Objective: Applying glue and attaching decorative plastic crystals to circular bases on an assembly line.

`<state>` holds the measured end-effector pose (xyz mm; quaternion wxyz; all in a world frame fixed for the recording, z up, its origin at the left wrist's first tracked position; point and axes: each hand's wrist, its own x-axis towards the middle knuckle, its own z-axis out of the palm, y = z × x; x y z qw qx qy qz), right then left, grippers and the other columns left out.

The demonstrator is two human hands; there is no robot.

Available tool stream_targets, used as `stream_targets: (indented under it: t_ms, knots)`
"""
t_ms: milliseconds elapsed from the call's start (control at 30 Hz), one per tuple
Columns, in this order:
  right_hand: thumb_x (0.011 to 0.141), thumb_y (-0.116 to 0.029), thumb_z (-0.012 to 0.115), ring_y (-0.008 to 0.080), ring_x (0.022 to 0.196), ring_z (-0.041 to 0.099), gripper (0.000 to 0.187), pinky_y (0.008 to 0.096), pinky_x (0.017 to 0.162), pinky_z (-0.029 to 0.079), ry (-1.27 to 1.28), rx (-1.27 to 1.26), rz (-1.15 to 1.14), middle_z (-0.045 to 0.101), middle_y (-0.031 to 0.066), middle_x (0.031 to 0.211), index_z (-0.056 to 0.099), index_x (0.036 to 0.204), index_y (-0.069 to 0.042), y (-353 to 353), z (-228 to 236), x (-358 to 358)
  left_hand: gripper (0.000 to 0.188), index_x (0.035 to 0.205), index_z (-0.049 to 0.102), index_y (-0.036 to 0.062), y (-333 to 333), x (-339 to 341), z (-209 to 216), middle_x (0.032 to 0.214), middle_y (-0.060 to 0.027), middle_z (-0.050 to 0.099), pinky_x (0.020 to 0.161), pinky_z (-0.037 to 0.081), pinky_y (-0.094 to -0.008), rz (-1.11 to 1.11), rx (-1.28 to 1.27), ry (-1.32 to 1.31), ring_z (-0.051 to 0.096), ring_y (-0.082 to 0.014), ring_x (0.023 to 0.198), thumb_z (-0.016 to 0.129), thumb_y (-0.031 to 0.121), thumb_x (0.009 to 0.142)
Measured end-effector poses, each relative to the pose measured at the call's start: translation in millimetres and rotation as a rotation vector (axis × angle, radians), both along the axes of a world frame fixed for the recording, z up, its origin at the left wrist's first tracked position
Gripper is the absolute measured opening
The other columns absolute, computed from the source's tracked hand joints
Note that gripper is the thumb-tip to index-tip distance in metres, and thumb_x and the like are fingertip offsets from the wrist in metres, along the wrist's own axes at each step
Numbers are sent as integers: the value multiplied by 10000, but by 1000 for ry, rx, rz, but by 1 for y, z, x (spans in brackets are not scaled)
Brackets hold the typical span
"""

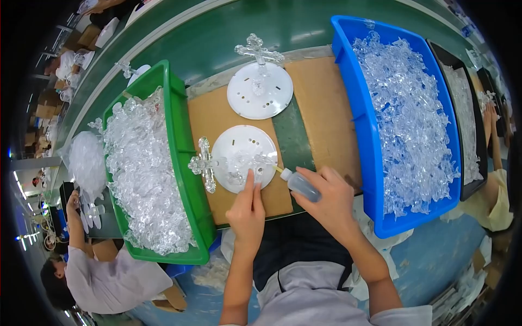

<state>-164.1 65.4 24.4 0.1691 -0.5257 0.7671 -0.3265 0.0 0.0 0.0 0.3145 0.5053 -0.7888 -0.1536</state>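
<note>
My right hand [331,198] is wrapped round a translucent squeeze bottle [304,187] with a white cap and a thin yellowish tip. That tip points left, at the rim of a white round plate [239,135]. My left hand [247,212] has two fingers close together on a clear plastic piece over this plate; the thumb is hidden. A clear cross-shaped ornament [204,164] juts out past the plate's left side. Farther off, a second white plate [272,100] carries another clear cross [258,50]. Holes and slots show in both plates.
Brown cardboard [315,98] covers parts of the green table [288,136]. A green bin [176,114] at left and a blue bin [359,119] at right hold many clear plastic pieces. Beyond the blue bin is a black tray [473,125]. Co-workers [109,277] sit on both sides.
</note>
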Motion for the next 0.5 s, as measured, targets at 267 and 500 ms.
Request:
stream_targets:
  t_ms: [267,500]
  knots:
    - [644,-211,767,234,661,564,420,327,573,460,-98,9,78,516,65,732,670,1041,-116,7,17,30,415,1247,558,24,-5,20,15,609,90,440,475,246,-157,135,419,537,336,8,534,625,-13,839]
    - [660,-226,747,226,632,558,375,326,529,450,14,-11,116,502,48,743,657,1008,-120,-4,9,41,368,1204,603,39,-20,18,9,579,83,347,460,207,-190,141,413,482,278,-5,520,654,37,839]
